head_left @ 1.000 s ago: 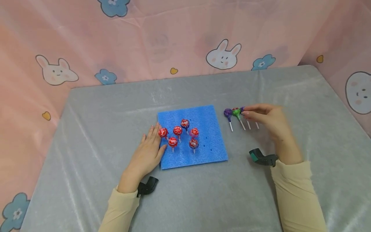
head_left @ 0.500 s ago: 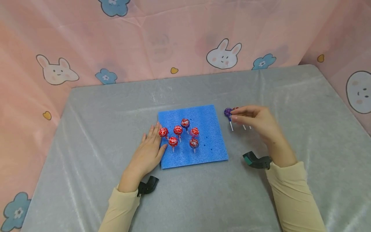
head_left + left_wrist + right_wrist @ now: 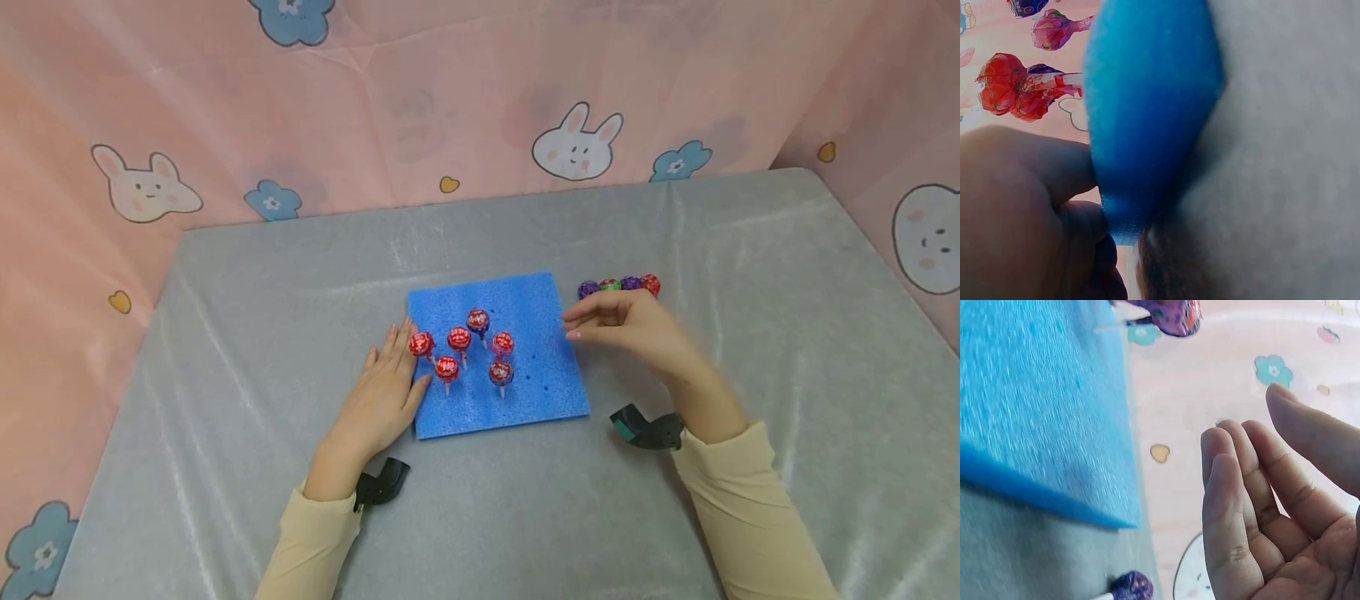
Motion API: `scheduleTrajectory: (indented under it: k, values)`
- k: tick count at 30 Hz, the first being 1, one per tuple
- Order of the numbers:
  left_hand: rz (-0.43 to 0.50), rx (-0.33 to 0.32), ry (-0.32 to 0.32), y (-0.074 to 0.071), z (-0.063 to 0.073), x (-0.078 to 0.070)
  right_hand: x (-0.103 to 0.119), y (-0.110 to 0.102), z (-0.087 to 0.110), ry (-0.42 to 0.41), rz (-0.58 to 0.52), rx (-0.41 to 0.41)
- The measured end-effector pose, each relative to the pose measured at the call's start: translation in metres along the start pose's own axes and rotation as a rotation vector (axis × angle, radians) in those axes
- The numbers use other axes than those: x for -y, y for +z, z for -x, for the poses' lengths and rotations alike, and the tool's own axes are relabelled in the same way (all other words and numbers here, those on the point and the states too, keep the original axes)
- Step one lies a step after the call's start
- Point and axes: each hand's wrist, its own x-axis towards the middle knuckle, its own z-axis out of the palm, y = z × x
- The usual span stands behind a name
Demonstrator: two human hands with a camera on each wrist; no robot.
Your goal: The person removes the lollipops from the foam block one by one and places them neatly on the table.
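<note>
A blue foam board (image 3: pixel 480 417) lies mid-table, with several lollipops standing in it by their sticks, among them a red-topped lollipop (image 3: pixel 459 337). My left hand (image 3: pixel 378 396) rests along the board's left edge, fingers extended and thumb over its surface; the left wrist view shows the thumb (image 3: pixel 1054 162) against the blue foam. Just over the board's right edge is my right hand (image 3: pixel 626 333), holding nothing; in the right wrist view a gap shows between its thumb (image 3: pixel 1316 434) and bent fingers (image 3: pixel 1225 500). Behind that hand lies a row of lollipops, including a purple lollipop (image 3: pixel 588 289).
Small holes dot the right part of the board. The row at the right also has a green lollipop (image 3: pixel 610 285) and a red lollipop (image 3: pixel 650 285), their sticks hidden by the right hand. A grey cloth (image 3: pixel 525 517) covers the table; a pink patterned curtain (image 3: pixel 375 108) hangs behind.
My right hand has moved left and toward me, from over the lollipop row to the board's right edge, uncovering the lollipop heads. My left hand and the board have stayed put.
</note>
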Motion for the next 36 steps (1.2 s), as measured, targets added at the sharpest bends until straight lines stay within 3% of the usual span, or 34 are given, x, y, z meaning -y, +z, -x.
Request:
scheduleTrajectory:
  k: [18, 26, 36]
  values:
    - [0.000, -0.012, 0.008, 0.001, 0.000, 0.001, -0.005, 0.030, -0.008, -0.082, -0.023, 0.222]
    - [-0.008, -0.004, 0.011, 0.001, 0.000, 0.001, -0.005, 0.044, -0.011, -0.035, 0.002, 0.299]
    - [-0.036, -0.002, 0.021, 0.000, -0.001, 0.002, -0.010, 0.058, -0.012, -0.049, -0.046, 0.322]
